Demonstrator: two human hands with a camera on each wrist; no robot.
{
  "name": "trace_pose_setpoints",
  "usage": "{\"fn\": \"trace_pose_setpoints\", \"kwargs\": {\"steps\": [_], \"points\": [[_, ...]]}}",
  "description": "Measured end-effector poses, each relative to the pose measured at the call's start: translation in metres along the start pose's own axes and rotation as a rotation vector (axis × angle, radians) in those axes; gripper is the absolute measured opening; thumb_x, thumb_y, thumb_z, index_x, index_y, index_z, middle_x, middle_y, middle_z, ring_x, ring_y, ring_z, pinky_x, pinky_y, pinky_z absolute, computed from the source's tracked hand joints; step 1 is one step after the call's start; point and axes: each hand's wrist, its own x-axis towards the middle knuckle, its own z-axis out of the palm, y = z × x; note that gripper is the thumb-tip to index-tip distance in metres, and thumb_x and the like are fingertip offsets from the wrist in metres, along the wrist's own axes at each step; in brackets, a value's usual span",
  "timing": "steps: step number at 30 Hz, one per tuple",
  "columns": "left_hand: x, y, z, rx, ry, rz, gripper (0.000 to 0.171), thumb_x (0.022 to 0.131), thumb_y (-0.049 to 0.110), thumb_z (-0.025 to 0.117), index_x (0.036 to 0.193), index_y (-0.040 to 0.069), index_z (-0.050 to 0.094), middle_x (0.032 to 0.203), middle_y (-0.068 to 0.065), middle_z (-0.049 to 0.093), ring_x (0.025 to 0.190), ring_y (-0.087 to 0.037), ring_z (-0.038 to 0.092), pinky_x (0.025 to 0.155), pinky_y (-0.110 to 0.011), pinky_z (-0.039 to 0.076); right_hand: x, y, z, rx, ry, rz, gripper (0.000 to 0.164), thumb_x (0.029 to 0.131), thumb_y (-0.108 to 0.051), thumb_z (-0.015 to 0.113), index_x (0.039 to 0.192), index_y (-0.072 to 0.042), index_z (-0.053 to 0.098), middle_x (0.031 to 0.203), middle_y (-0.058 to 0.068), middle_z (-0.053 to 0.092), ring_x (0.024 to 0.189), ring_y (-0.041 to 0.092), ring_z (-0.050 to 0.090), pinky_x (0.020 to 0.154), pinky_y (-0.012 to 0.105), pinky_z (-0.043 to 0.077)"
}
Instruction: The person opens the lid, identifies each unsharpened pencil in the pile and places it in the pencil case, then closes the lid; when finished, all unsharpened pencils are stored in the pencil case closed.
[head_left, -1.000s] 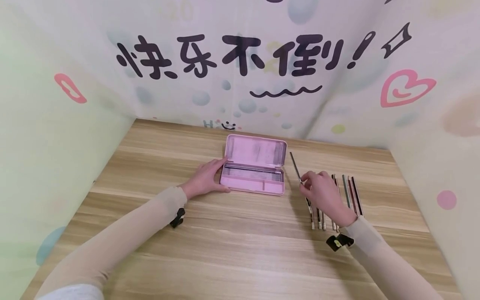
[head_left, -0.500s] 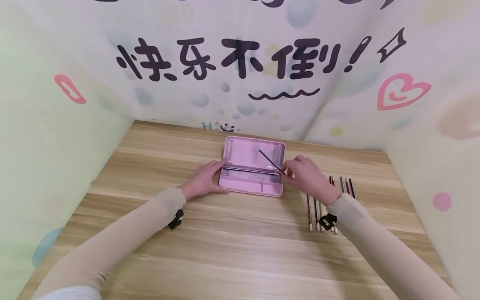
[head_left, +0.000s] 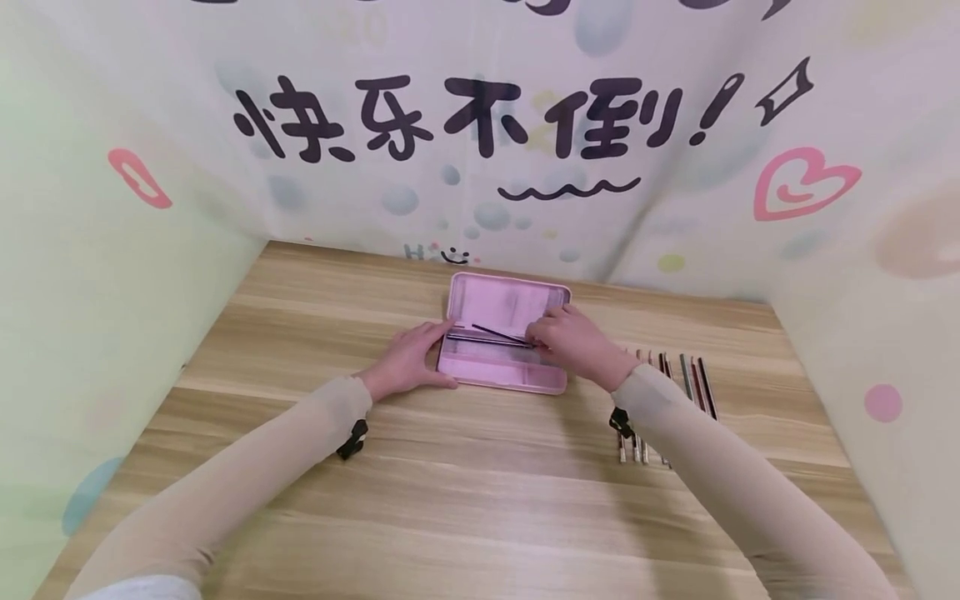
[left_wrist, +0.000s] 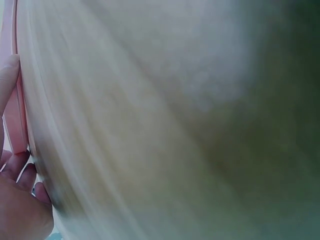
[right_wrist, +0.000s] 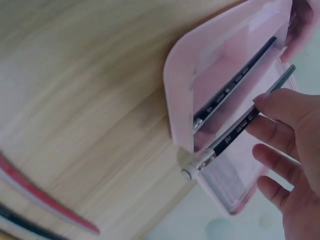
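Right hand [head_left: 573, 337] over the right side of the case [head_left: 480, 371], and there's a pencil [right_wrist: 235, 132] in its grip: thumb against the near fingers, a pinch around the middle of the shaft, the other fingers loosely bent. Left hand [head_left: 405, 357] is on the case's left end, thumb at the front edge, fingers round the side, holding it on the bench [head_left: 450, 500].

The step in hand, as I read it, is laying this pencil into the long rear compartment, where a second pencil [right_wrist: 240, 82] already lies. The next move calls for a small turn, to line the shaft up with that neighbour, then a gentle lowering and release of the pinch.

Look at the angle! The held pencil slants across the compartment, its dark end pointing left and its white eraser out at the right end of the case. Whether it touches the rim, I can't tell. Lid [head_left: 487, 296] up behind, and off to the right a row of pencils [head_left: 699, 379] lies on the bench, partly under the sleeve.
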Motion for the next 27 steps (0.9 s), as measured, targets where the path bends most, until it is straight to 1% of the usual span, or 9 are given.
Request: {"fn": "trace_pose_setpoints", "kwargs": {"steps": [4, 7, 10, 14, 18, 22, 27], "points": [[0.0, 0.0, 0.001, -0.003, 0.006, 0.002, 0.11, 0.08, 0.042, 0.09, 0.164, 0.006, 0.029, 0.157, -0.021, 0.046, 0.146, -0.041, 0.041, 0.119, -0.063, 0.028, 0.009, -0.005, 0.004, -0.048, -0.002, -0.04, 0.009, 0.09, -0.013, 0.081, 0.095, -0.01, 0.074, 0.093, 0.0, 0.075, 0.091, 0.025, 0.061, 0.088, 0.042, 0.049], [0.0, -0.001, 0.001, -0.008, 0.009, -0.005, 0.11, 0.08, 0.042, 0.09, 0.164, 0.007, 0.029, 0.158, -0.021, 0.045, 0.147, -0.041, 0.04, 0.12, -0.062, 0.027, 0.015, -0.009, 0.007, -0.074, -0.006, -0.06, 0.011, 0.091, -0.017, 0.081, 0.096, -0.011, 0.074, 0.093, -0.001, 0.075, 0.091, 0.024, 0.06, 0.084, 0.04, 0.048], [0.0, -0.002, 0.001, -0.014, 0.009, -0.008, 0.11, 0.08, 0.043, 0.09, 0.164, 0.007, 0.029, 0.158, -0.021, 0.045, 0.147, -0.041, 0.04, 0.121, -0.062, 0.026, 0.02, -0.013, 0.011, -0.094, 0.002, -0.082, 0.009, 0.091, -0.017, 0.081, 0.095, -0.012, 0.074, 0.092, -0.001, 0.075, 0.09, 0.023, 0.059, 0.081, 0.038, 0.047], [-0.001, -0.001, 0.001, -0.013, 0.007, -0.004, 0.111, 0.079, 0.043, 0.09, 0.165, 0.008, 0.029, 0.158, -0.021, 0.045, 0.146, -0.041, 0.041, 0.121, -0.061, 0.027, 0.025, -0.018, 0.016, -0.134, -0.01, -0.096, 0.007, 0.093, -0.018, 0.079, 0.094, -0.013, 0.075, 0.091, -0.002, 0.075, 0.087, 0.022, 0.058, 0.081, 0.038, 0.046], [-0.001, -0.001, 0.001, -0.009, 0.008, -0.002, 0.111, 0.079, 0.043, 0.09, 0.165, 0.008, 0.029, 0.158, -0.021, 0.045, 0.146, -0.041, 0.041, 0.121, -0.06, 0.027, 0.03, -0.022, 0.019, -0.155, -0.033, -0.081, 0.008, 0.094, -0.02, 0.078, 0.094, -0.013, 0.074, 0.092, -0.002, 0.074, 0.087, 0.022, 0.056, 0.082, 0.039, 0.045], [0.0, -0.003, 0.002, -0.011, 0.008, -0.002, 0.112, 0.079, 0.044, 0.09, 0.165, 0.009, 0.028, 0.158, -0.021, 0.045, 0.146, -0.041, 0.041, 0.121, -0.061, 0.026, 0.031, -0.023, 0.021, -0.144, -0.029, -0.058, 0.007, 0.095, -0.019, 0.077, 0.094, -0.013, 0.074, 0.092, -0.001, 0.075, 0.088, 0.023, 0.057, 0.082, 0.039, 0.044], [0.002, -0.004, 0.003, -0.005, 0.003, -0.002, 0.112, 0.079, 0.045, 0.09, 0.165, 0.009, 0.028, 0.156, -0.02, 0.047, 0.145, -0.039, 0.043, 0.121, -0.059, 0.028, 0.029, -0.022, 0.026, -0.151, -0.02, -0.038, 0.004, 0.095, -0.017, 0.076, 0.093, -0.014, 0.075, 0.091, -0.002, 0.074, 0.089, 0.023, 0.058, 0.081, 0.038, 0.044]]}}
